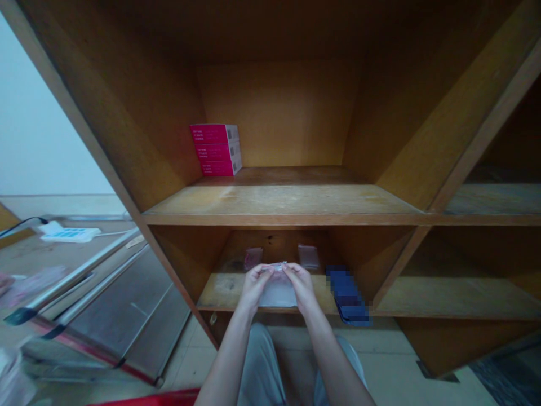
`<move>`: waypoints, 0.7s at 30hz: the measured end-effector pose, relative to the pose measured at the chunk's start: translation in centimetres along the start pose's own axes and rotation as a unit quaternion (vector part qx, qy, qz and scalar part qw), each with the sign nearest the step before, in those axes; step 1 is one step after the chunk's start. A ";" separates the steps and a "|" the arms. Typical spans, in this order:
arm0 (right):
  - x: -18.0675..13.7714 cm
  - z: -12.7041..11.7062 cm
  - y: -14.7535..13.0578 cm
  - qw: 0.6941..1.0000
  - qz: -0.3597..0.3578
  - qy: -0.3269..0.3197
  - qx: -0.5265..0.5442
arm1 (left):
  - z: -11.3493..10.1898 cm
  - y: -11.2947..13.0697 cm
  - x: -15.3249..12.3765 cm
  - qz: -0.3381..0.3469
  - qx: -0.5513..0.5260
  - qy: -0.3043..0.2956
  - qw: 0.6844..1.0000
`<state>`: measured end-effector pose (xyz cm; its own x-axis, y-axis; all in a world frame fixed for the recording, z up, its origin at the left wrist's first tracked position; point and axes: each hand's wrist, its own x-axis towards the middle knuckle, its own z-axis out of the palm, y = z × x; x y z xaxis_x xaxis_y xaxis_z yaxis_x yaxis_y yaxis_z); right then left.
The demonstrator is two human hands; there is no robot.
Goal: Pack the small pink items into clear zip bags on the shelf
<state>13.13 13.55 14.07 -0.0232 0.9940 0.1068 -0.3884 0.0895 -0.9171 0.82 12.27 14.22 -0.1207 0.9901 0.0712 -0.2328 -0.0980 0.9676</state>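
Between my two hands is a small see-through plastic bag [277,294], pale and whitish, at the front of the lower shelf. My left hand [257,280] pinches its top edge on the left side. On the right side, my right hand [299,280] has thumb and fingers closed on the same edge. Behind my left hand lies a pinkish flat packet [253,257], and a pale flat packet [308,256] is behind my right hand. What these packets contain is too small to tell. To the right, a dark blue, blurred-out flat thing [347,296] overhangs the shelf's front edge.
Pink boxes [213,151] are stacked at the left of the upper shelf [274,198]. A wooden divider [399,265] bounds the lower compartment on the right. At left stands a metal-framed cart [122,307]; a white power strip [71,234] lies behind it.
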 end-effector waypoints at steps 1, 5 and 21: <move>-0.1 0.1 0.0 1.000 0.001 -0.004 0.004 | 0.0 0.0 0.0 0.006 0.005 0.003 1.000; -0.2 0.7 0.0 0.999 0.007 -0.029 0.014 | 0.1 0.0 0.1 0.027 0.034 0.012 0.999; 0.2 0.0 1.0 0.998 -0.041 0.001 -0.048 | -0.1 -0.4 0.0 0.118 0.179 0.035 0.976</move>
<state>12.71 13.88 13.18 0.0068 0.9831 0.1830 -0.2987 0.1767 -0.9379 0.86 12.31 13.78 -0.1989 0.9334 0.2986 0.1606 -0.2696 0.9495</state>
